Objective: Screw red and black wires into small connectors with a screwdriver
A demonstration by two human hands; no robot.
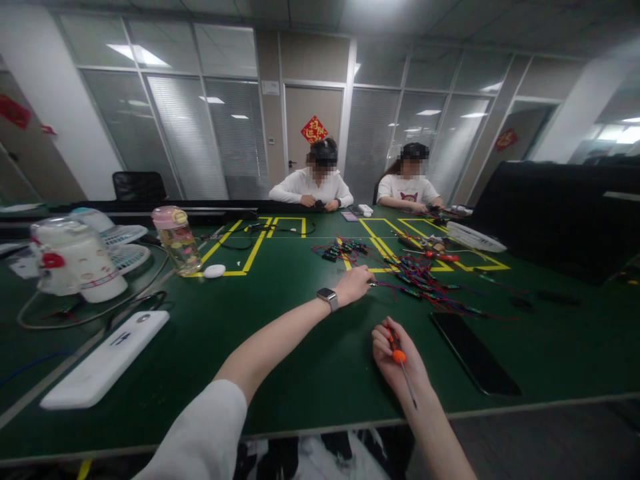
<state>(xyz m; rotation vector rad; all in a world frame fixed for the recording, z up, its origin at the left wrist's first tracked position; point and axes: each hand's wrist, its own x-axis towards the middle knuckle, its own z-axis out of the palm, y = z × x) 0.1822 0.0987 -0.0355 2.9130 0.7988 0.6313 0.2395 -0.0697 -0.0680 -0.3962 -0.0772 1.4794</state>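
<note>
My left hand (pixel 353 287), with a watch (pixel 327 297) on its wrist, reaches over the middle of the green table. Its fingers are closed on a small wired part (pixel 373 284) with a shiny end; most of it is hidden. A tangled pile of red and dark wires with small green circuit boards (pixel 419 273) lies just beyond and to the right. My right hand (pixel 384 353) is palm up nearer the front edge. Its fingers wrap round a screwdriver (pixel 399 356) with an orange and black handle, the shaft pointing back along my forearm.
A black phone (pixel 475 352) lies right of my right hand. To the left are a white power bank-like block (pixel 110 360), a pink-lidded bottle (pixel 176 243), a white jug (pixel 83 260) and a white case (pixel 215 271). Another wire bundle (pixel 345 249) lies ahead. Two people (pixel 311 185) sit opposite.
</note>
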